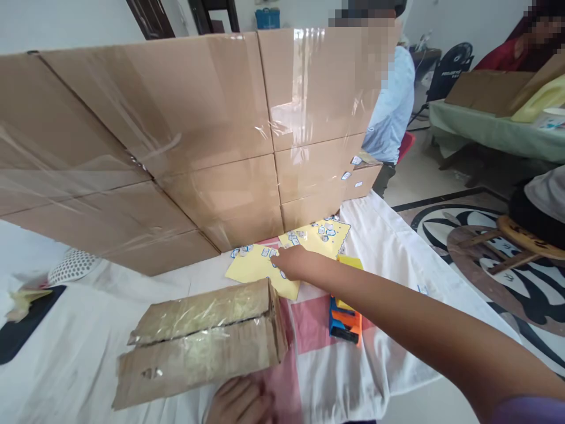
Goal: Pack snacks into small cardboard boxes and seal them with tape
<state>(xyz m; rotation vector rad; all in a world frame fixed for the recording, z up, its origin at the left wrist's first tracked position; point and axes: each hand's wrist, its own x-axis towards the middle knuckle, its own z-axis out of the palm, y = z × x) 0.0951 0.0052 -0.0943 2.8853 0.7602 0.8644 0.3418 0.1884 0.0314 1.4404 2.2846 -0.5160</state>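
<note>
My right hand (292, 262) reaches over the yellow paper sheets (252, 268), its fingers drawn together at small white paper pieces with blue outlines (266, 252). Whether a piece is between those fingertips is hidden. Near the bottom edge, my left hand (241, 403) rests with curled fingers on the cloth, just in front of a flattish cardboard box (198, 347); no object shows in it. More outlined pieces (326, 231) lie on the farther yellow sheet. To the right of the box sits a blue, orange and yellow plastic object (346, 321), partly covered by my right forearm.
A tall taped cardboard wall (229, 129) stands along the back, with a few small labels (346, 175) at its right end. White cloth (397, 294) covers the table. A person in light blue (391, 106) is behind the wall. A wooden stool (525, 238) stands at right.
</note>
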